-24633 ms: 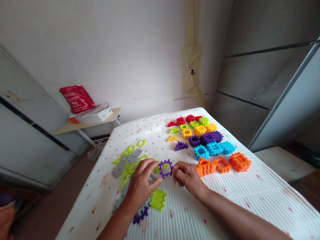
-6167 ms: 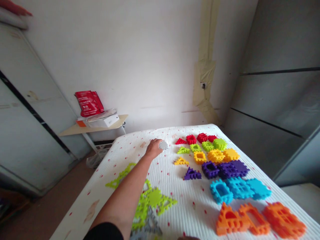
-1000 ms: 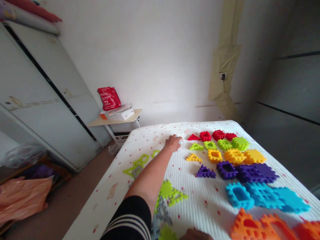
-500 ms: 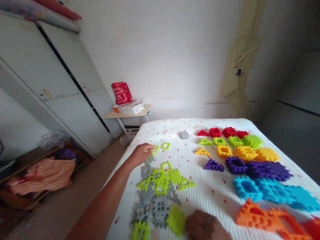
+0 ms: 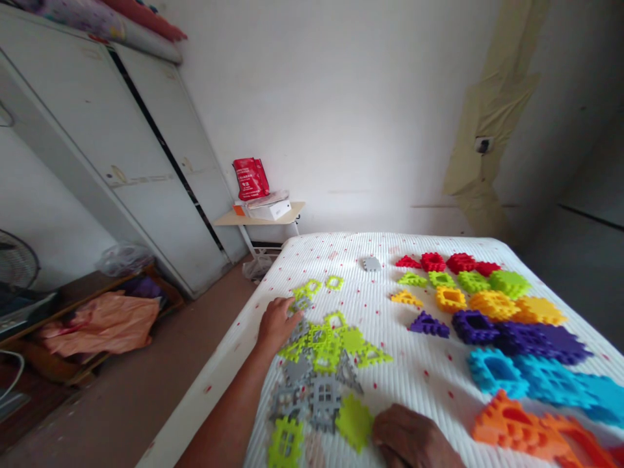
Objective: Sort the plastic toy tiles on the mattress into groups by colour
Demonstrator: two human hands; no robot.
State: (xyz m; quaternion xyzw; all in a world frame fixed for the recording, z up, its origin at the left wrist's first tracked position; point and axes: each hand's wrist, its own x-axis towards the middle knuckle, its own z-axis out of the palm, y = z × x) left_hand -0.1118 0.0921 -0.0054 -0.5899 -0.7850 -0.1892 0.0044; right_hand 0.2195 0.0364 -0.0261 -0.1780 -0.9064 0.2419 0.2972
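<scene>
My left hand reaches over the left side of the bed, thumb and fingers apart, its fingertips at the loose grey toothed plastic building pieces. Just beyond it lie light green ring-shaped pieces. To its right spreads a heap of light green pieces, with grey window pieces nearer me. My right hand rests on the bed at the front with curled fingers, beside a solid green square piece. Whatever its palm may hold is hidden.
Rows of building pieces sorted by colour run along the right: red, yellow, purple, blue and orange. One grey piece lies alone farther back. A small table stands beyond the bed's left corner.
My left hand has drawn back towards me from the green ring pieces to the grey ones. The right hand stays by the green square. The whole view has shifted slightly.
</scene>
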